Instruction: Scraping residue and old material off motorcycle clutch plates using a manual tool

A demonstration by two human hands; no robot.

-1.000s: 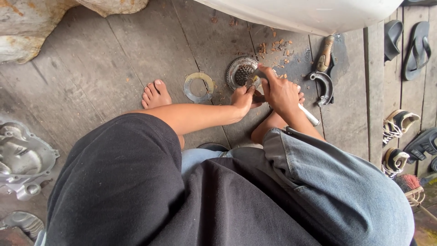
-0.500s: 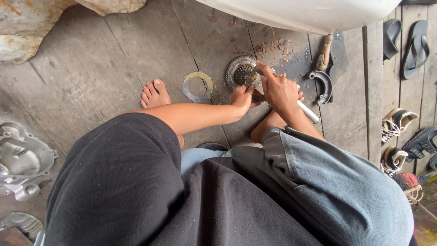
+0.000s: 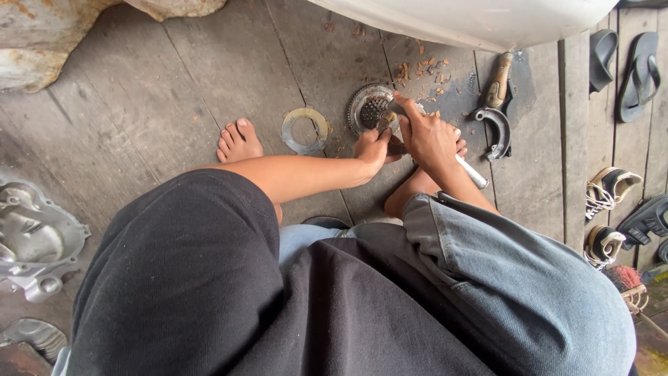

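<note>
Fig. — Person squatting on plank floor point(image 3: 174, 104), both hands at a toothed metal disc, upper centre of frame.

Largest to smallest: white curved panel point(image 3: 473, 21) along top edge; grey engine cover point(image 3: 31, 240) at left edge; sandals point(image 3: 626, 66) upper right; curved brake shoe point(image 3: 495, 132) right of centre w/ a wooden-handled tool point(image 3: 499, 80) above it; flat ring point(image 3: 305, 130) just left of the disc. Toothed disc point(image 3: 369, 108) lies flat on the boards. Left hand point(image 3: 372, 150) pinches a small part at its near edge; right hand point(image 3: 430, 136) is clenched round a white-handled tool point(image 3: 472, 173), tip on the disc. Judgement — do it well by pinning the disc firmly, short controlled strokes, tip angled away from the steadying fingers.
</note>
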